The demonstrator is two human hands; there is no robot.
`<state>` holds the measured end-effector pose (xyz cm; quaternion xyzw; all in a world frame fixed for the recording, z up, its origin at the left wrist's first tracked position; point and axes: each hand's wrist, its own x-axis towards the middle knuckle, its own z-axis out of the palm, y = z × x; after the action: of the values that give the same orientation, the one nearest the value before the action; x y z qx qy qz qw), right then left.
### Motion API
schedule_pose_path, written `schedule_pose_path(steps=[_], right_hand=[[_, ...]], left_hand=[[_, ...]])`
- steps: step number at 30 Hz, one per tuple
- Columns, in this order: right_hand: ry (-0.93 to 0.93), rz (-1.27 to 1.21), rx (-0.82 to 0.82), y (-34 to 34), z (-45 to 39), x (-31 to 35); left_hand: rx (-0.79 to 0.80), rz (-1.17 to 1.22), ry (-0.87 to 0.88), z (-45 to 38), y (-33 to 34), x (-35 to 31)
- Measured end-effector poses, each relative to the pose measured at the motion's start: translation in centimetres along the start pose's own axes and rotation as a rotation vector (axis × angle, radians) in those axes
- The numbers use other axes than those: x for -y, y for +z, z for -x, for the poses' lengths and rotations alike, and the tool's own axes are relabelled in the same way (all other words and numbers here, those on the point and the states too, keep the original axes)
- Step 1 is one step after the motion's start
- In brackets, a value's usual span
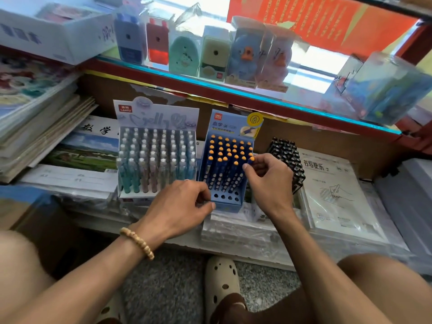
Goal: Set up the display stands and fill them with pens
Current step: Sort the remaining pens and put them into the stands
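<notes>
Nearest, a cream clog shoe with holes [221, 280] on the grey speckled floor [163, 288]. Up from there, a left hand [181, 204] with a tan bead bracelet [138, 242] on the wrist, fingers curled and pinching the front left edge of a blue cardboard pen stand [228, 202]. A little further, a right hand [268, 176], thumb and fingers pinching one blue pen with an orange cap [251, 159] at the stand's right side. Inside the stand, more blue pens with orange caps [230, 148] filling the back rows, with open round holes [225, 197] along the front. Just beside it on the left, a pale blue cardboard stand full of pastel pens [155, 157]. On the right, a bunch of black pens [286, 157] next to a white plastic-wrapped writing book [336, 183]. All sitting on wrapped paper packs on the low shelf [245, 230]. Far left, stacked notebooks [39, 108]. Furthest back, a glass shelf [233, 90] with boxed pencil sharpeners [201, 47].
</notes>
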<state>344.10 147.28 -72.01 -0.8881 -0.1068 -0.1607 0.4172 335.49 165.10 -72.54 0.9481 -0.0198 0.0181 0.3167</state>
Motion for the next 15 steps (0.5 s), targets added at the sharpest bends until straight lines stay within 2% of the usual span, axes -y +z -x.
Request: schedule_pose_path(steps=[7, 12, 15], right_hand=[[0.005, 0.075, 0.073, 1.0, -0.9, 0.0], [0.013, 0.077, 0.083, 0.9, -1.0, -0.3], [0.018, 0.103, 0.177, 0.7, -0.6, -0.6]], left_hand=[[0.041, -0.169, 0.034, 0.7, 0.0, 0.3], [0.098, -0.174, 0.021, 1.1, -0.1, 0.6], [0.125, -0.145, 0.006, 1.4, -0.3, 0.7]])
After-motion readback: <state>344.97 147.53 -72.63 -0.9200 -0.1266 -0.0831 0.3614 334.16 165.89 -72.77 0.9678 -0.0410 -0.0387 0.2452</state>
